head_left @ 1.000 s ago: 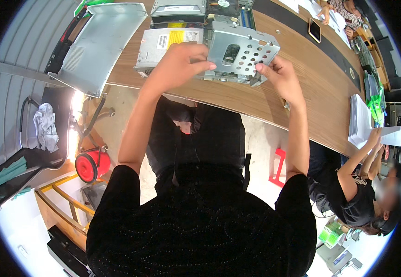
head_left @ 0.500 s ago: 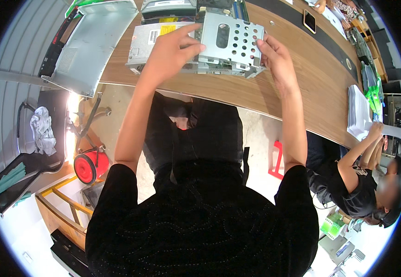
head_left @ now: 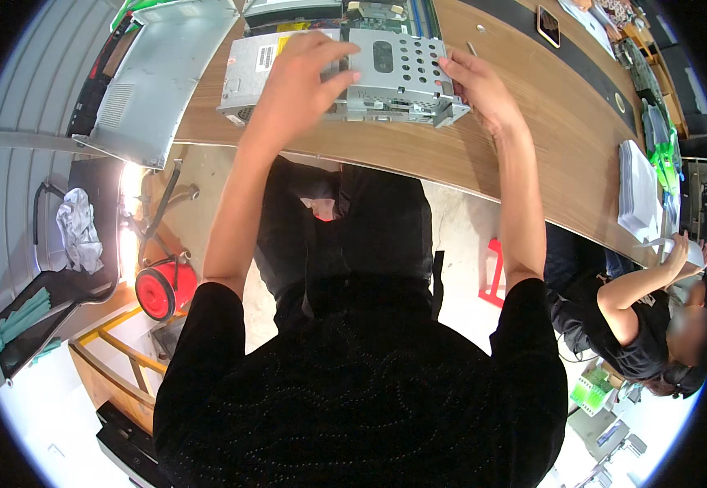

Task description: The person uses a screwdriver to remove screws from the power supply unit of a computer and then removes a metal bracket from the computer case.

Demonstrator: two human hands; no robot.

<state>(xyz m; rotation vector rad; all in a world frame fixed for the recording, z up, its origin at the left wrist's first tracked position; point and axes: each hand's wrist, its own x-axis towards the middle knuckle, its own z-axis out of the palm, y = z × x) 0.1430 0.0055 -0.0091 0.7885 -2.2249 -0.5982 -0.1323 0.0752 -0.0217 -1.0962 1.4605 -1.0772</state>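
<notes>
Gripping the bracket (head_left: 396,69), betw. both hands, by its R edge, R hand (head_left: 487,91) had fingers curled; L hand (head_left: 300,89), thumb + index apart, held nothing at its L edge, contact hard to tell. Drive (head_left: 243,80) sat partly behind L hand, phone (head_left: 548,27) beyond R hand.

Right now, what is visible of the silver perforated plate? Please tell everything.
The silver plate looks metallic: one rounded opening beside rows of round holes. It lies roughly level at the front right of the opened computer. The right hand touches its right edge; whether the left hand does is unclear.
</notes>
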